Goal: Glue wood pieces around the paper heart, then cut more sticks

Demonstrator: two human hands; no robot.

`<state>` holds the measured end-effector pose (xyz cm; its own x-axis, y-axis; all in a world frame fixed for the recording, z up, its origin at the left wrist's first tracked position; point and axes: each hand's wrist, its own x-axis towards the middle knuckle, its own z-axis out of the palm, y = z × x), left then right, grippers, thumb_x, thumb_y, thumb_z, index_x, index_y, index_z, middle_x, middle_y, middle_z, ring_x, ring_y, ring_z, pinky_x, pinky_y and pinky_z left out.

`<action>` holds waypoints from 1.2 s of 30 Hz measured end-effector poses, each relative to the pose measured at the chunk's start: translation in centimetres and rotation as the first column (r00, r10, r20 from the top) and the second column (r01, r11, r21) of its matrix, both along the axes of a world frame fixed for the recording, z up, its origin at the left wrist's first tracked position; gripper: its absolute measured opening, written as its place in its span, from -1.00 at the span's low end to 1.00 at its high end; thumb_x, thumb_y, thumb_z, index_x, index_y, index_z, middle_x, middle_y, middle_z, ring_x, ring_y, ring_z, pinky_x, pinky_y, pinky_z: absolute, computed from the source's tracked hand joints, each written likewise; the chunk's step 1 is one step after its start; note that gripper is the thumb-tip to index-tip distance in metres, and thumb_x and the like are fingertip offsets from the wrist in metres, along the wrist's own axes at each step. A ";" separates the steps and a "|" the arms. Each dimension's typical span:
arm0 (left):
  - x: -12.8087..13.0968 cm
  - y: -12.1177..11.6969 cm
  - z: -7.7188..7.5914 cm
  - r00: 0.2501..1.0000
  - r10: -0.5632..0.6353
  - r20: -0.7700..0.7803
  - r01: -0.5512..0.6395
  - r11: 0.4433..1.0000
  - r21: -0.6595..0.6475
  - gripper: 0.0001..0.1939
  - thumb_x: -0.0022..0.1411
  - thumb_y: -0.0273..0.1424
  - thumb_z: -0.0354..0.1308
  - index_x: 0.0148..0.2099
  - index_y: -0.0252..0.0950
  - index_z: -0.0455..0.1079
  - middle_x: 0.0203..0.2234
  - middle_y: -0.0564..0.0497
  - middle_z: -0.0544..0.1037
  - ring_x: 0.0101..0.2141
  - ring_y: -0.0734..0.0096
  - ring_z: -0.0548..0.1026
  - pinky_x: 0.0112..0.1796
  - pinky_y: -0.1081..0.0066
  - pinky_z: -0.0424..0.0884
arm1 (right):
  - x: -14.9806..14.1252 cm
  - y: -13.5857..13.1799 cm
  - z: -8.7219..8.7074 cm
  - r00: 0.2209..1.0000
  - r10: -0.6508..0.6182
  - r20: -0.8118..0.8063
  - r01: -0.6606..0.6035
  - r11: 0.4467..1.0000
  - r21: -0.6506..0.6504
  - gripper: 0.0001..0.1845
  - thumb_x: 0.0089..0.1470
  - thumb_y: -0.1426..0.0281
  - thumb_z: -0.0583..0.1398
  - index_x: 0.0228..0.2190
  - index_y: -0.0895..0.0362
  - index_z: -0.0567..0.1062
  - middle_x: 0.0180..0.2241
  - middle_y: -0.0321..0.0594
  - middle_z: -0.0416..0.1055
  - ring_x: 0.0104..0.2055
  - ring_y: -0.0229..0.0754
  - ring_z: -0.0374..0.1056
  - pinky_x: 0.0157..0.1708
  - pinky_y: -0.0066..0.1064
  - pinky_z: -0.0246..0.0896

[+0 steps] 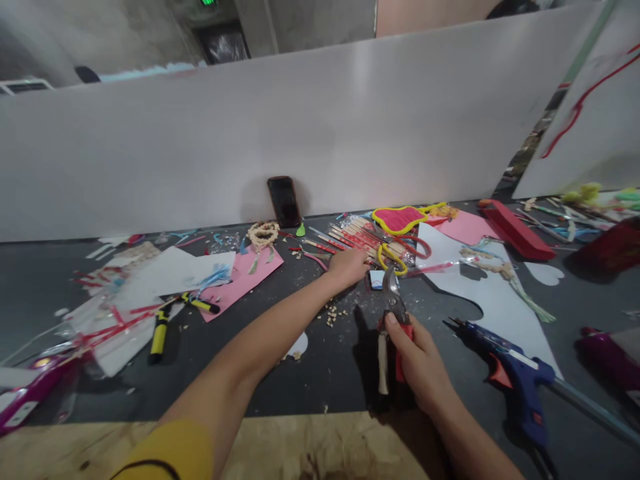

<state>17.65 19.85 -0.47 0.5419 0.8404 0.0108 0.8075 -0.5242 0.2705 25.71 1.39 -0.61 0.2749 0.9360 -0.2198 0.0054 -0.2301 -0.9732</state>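
My right hand [420, 353] is wrapped round a pair of pruning shears [395, 303] with red grip and a worn pale handle, blades pointing away from me. My left hand [349, 267] reaches forward to a bundle of wooden chopsticks [350, 235] with red printed wrapping. Its fingers are curled together at the near end of the bundle, and what they hold is hidden. Beside that hand lie pliers [316, 259] and yellow-handled scissors [390, 259]. Small cut wood bits [333, 315] are scattered on the table just in front of it.
A blue glue gun [515, 373] lies at the right on white paper [505, 313]. A phone [284, 202] leans on the white divider [325, 133]. At left are pink paper [240, 293], a yellow-black tool [160, 333] and plastic bags. A red tray [517, 232] stands at back right.
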 end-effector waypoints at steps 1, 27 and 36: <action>0.2 0.1 -0.2 1.000 0.010 -0.010 -0.010 1.000 -0.003 -0.80 0.12 -0.34 0.02 -0.31 -0.26 0.45 -0.30 -0.09 0.53 -0.21 0.20 0.45 -0.22 0.34 0.31 | 0.1 0.0 0.1 1.000 -0.004 -0.020 0.004 1.000 -0.005 -0.60 -0.04 0.00 0.09 -0.46 0.11 0.32 -0.54 -0.34 0.23 -0.50 -0.27 0.15 -0.53 -0.48 0.09; -15.3 -15.2 2.5 0.409 0.552 0.727 0.137 0.750 -0.647 -0.74 0.15 -0.24 0.06 -0.25 -0.36 0.29 -0.49 0.01 0.46 -0.65 0.69 0.15 -0.61 0.60 0.07 | -1.4 -1.1 1.8 0.914 0.376 0.153 -0.385 0.922 0.038 -0.57 0.04 0.07 0.05 -0.27 0.14 0.45 -0.31 -0.16 0.48 -0.21 -0.09 0.37 -0.21 -0.33 0.25; -15.5 -18.7 2.2 0.188 0.660 0.727 0.104 0.723 -0.683 -0.74 0.09 -0.23 0.14 -0.33 -0.35 0.31 -0.56 0.04 0.47 -0.67 0.70 0.14 -0.63 0.61 0.02 | -4.0 -2.9 1.4 0.309 -0.021 0.951 -0.530 0.827 0.190 -0.85 0.07 0.39 0.03 -0.38 0.13 0.38 -0.13 -0.01 0.42 -0.11 -0.01 0.32 -0.13 -0.11 0.17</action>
